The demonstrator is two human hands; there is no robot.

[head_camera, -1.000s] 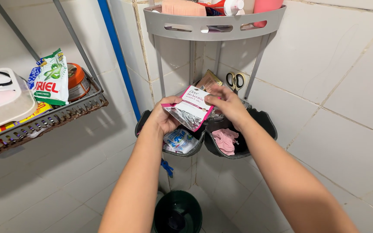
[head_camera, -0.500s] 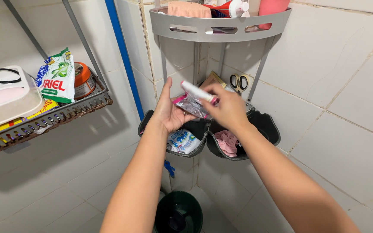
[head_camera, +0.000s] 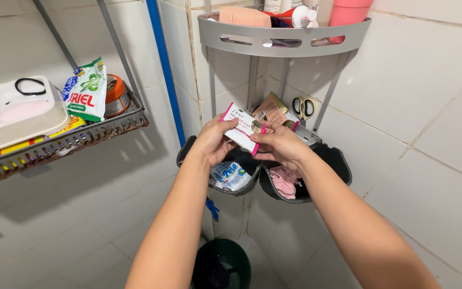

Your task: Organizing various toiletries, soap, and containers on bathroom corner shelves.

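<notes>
Both my hands hold a small white and pink sachet (head_camera: 243, 127) in front of the tiled corner. My left hand (head_camera: 213, 143) grips its left edge, and my right hand (head_camera: 278, 145) pinches its lower right corner. Just below them hang two dark wall baskets: the left basket (head_camera: 230, 188) holds a blue and white packet (head_camera: 230, 175), the right basket (head_camera: 338, 160) holds pink cloth (head_camera: 284, 180). Behind the sachet sit brown sachets (head_camera: 271, 109).
A grey corner shelf (head_camera: 284, 39) above carries a comb, tubes and a pink cup. Scissors (head_camera: 303, 107) hang on the wall. A wire rack (head_camera: 76, 136) at left bears a green detergent packet (head_camera: 87, 90), a tin and a white tray. A dark green bucket (head_camera: 221, 264) stands below.
The sachet was flat, then turned edge-on between my hands, and now faces me again, folded smaller. The view has shifted slightly left and down.
</notes>
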